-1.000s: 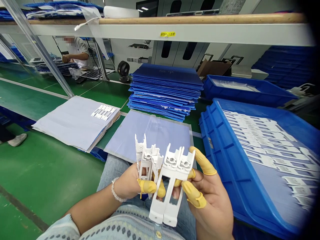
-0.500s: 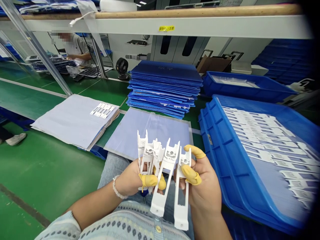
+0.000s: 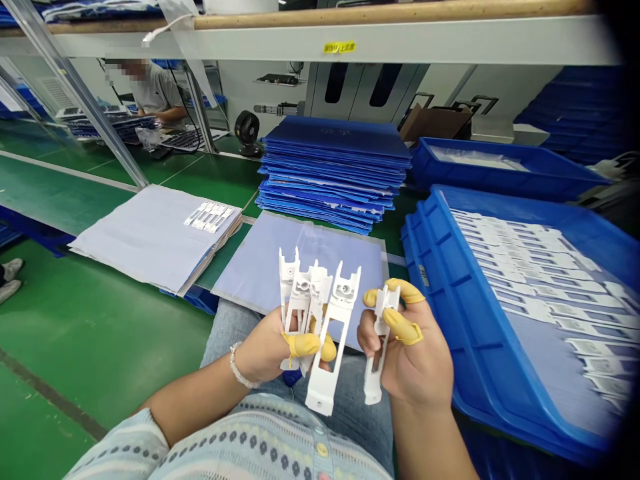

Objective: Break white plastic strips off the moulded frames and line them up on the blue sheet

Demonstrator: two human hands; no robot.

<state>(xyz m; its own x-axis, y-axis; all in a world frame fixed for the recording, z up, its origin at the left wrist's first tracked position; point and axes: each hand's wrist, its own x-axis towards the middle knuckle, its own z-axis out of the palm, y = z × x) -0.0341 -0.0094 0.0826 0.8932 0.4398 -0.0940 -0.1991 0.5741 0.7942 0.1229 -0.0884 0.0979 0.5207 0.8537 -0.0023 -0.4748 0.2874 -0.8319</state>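
Note:
My left hand (image 3: 273,350), with yellow finger cots, grips a fan of several white plastic frame parts (image 3: 313,310) held upright over my lap. My right hand (image 3: 410,353), also in yellow cots, is closed round a single white frame part (image 3: 379,347), turned edge-on and held a little apart from the bunch. Both hands hover above my jeans, just in front of a pale blue sheet (image 3: 300,267) under clear film on the bench edge.
A blue tray (image 3: 450,320) lined with rows of white parts sits at my right. Behind it is another blue tray (image 3: 500,177). A stack of blue boards (image 3: 335,170) stands ahead. A pile of pale sheets (image 3: 150,237) carries a few parts. Another person (image 3: 150,90) works far left.
My right hand has pulled one white part away from the pair and turned it edge-on; the other long part stays with the bunch in my left hand.

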